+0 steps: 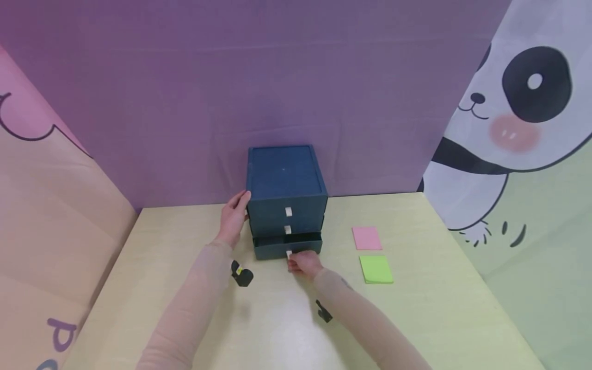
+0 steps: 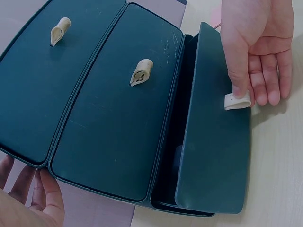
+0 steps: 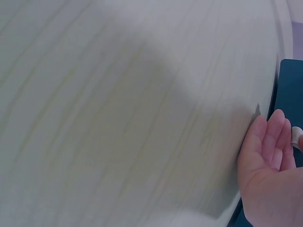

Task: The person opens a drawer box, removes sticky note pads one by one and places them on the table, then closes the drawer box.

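A dark blue drawer unit (image 1: 287, 172) with three stacked drawers stands toward the back of the table. Its bottom drawer (image 2: 215, 137) is pulled partly out, showing a dark gap behind its front. My left hand (image 1: 233, 218) rests against the unit's left side, fingers fairly straight along the edge. At the bottom drawer, my right hand (image 1: 306, 262) pinches the pale loop pull tab (image 2: 237, 101) with the thumb on it; the other fingers stretch out below. The upper two drawers are closed, each with a similar loop (image 2: 141, 72).
To the right of the unit lie a pink sticky-note pad (image 1: 367, 238) and, nearer, a green sticky-note pad (image 1: 376, 269). A purple backdrop (image 1: 287, 92) rises behind the light wood table (image 1: 277, 329). Small black items (image 1: 242, 275) show beside the forearms.
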The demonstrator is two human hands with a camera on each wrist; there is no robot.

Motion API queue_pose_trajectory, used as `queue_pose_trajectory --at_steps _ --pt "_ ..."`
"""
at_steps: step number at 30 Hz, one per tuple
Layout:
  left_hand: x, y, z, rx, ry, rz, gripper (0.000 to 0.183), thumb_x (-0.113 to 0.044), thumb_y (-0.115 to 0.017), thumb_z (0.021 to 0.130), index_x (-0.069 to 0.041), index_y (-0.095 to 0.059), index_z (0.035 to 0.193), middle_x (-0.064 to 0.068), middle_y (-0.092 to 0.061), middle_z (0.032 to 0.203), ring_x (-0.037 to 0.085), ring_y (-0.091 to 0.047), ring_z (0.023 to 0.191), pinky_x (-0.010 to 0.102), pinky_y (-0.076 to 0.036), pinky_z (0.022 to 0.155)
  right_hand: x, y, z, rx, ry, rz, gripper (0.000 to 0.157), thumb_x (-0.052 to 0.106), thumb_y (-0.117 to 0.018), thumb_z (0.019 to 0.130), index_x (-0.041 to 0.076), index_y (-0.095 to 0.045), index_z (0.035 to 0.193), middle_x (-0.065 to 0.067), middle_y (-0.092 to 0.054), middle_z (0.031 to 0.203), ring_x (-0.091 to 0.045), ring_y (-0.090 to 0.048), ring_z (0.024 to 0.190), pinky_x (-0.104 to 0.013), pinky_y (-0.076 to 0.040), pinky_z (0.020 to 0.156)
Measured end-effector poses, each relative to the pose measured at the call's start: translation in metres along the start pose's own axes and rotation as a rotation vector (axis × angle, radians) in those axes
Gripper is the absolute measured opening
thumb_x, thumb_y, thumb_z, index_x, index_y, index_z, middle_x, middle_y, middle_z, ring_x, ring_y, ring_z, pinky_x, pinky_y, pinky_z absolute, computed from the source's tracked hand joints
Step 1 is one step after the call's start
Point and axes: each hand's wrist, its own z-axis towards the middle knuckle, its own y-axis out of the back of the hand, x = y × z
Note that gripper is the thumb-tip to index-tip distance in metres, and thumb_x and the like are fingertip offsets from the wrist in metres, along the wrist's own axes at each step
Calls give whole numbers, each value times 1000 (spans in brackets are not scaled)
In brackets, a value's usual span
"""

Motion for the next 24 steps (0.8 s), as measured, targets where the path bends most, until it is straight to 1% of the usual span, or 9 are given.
queue_pose_trajectory --at_steps 10,18,24 --pt "-1 0 0 4 2 5 56 -39 -51 97 -13 -39 145 5 -37 151 19 -32 139 45 -37 109 -2 3 -1 13 50 -48 20 4 -57 90 -12 -64 99 -13 -68 77 -14 -62 63 -34 -58 70" --pt "-2 0 -2 -2 8 7 56 -40 -50 97 -14 -40 145 4 -37 151 19 -32 139 44 -37 109 -3 5 0 34 46 -65 21 5 -56 91 -12 -64 100 -11 -67 77 -14 -61 63 -34 -58 72" --pt "-2 -1 -1 -8 6 1 56 -40 -51 97 -13 -40 145 4 -38 150 20 -33 139 45 -37 109 -3 5 -2 32 36 -80 21 7 -56 92 -11 -65 100 -14 -69 81 -15 -63 65 -36 -58 74"
